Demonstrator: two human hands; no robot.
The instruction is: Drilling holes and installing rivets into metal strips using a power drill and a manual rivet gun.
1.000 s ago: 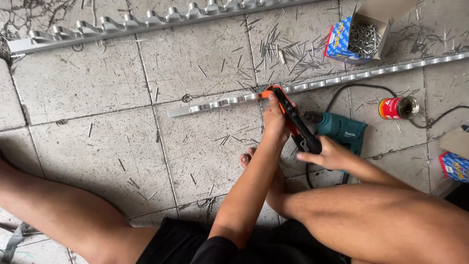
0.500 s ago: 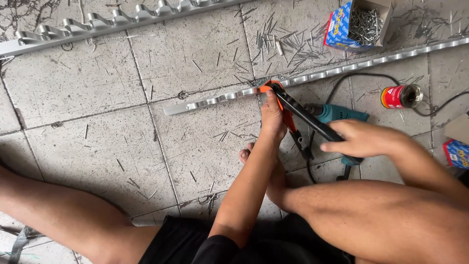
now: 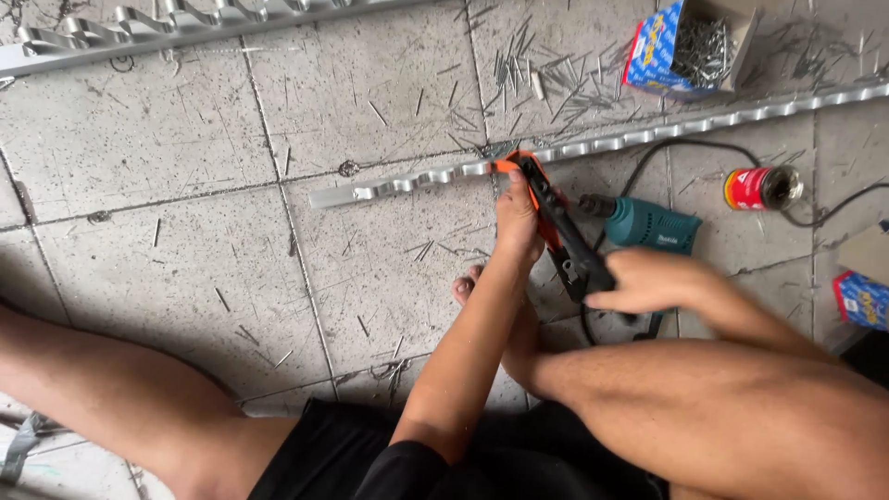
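I sit on a tiled floor with my legs spread. A long wavy metal strip (image 3: 407,182) lies across the floor in front of me. My left hand (image 3: 519,218) grips the upper part of an orange and black hand riveter (image 3: 546,208), whose nose rests on the strip. My right hand (image 3: 648,280) is closed around the riveter's black handles (image 3: 582,264), lower right of the left hand.
A teal electric drill (image 3: 648,225) with a black cord lies right of the riveter. A red can (image 3: 757,187) lies on its side further right. An open box of rivets (image 3: 690,46) stands at the top right; spent pins litter the tiles. Another metal strip (image 3: 139,32) runs along the top left.
My right hand has shifted along the riveter's handles and squeezed them closer together. The left hand stays on the tool's head at the strip.
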